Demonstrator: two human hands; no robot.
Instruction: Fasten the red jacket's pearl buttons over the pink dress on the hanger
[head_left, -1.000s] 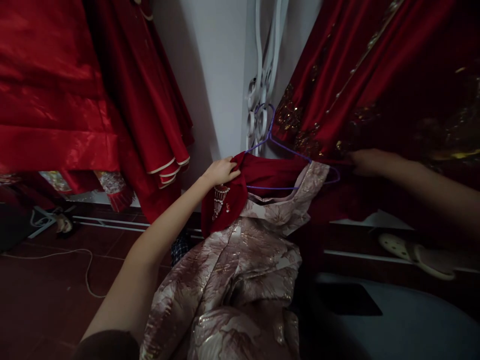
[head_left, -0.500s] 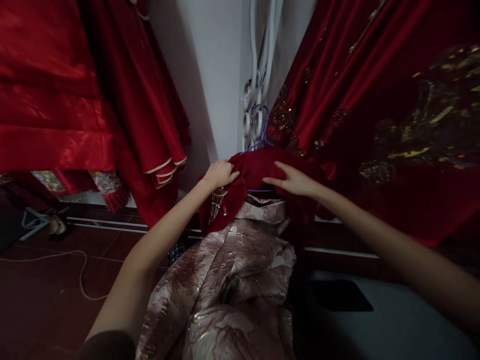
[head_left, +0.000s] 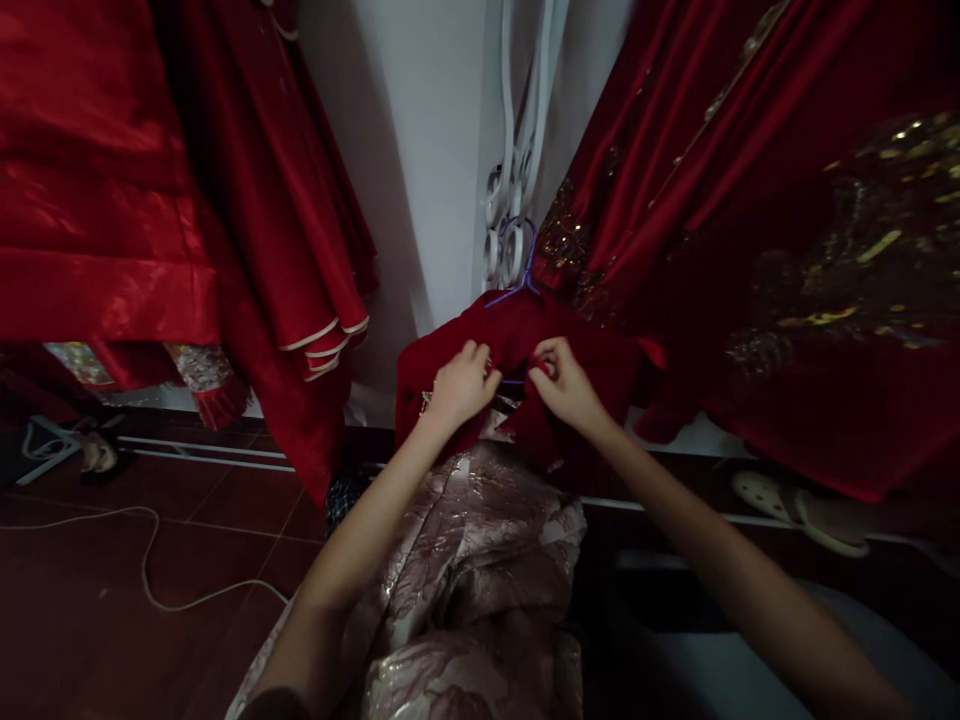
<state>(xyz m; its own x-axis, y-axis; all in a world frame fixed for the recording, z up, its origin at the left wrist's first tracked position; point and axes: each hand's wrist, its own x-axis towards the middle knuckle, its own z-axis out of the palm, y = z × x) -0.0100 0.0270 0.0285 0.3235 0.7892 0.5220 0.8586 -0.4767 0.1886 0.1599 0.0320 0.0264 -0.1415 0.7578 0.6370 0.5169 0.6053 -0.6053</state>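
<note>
A dark red jacket (head_left: 435, 350) hangs on a purple hanger (head_left: 528, 270), its front partly parted. My left hand (head_left: 463, 385) is closed on the jacket's left front edge, near some beaded trim. On the other side my right hand (head_left: 564, 385) pinches the opposite front edge, the fingers bunching the cloth. Between the hands the hanger's lower bar shows as a thin purple line. Below, a pinkish, shiny patterned brocade garment (head_left: 480, 510) drapes down toward me, its top end tucked inside the jacket.
White scrolled metalwork (head_left: 514, 180) rises behind the hanger. Bright red garments (head_left: 97, 200) hang at left, and a red gown with gold sequins (head_left: 750, 250) at right. A pale cable (head_left: 150, 570) crosses the tiled floor. Pale clogs (head_left: 802, 510) lie at lower right.
Both hands have moved closer together and down to the jacket's front edges. The right hand, open before, has closed on cloth. The jacket's shoulders now lie spread over the hanger.
</note>
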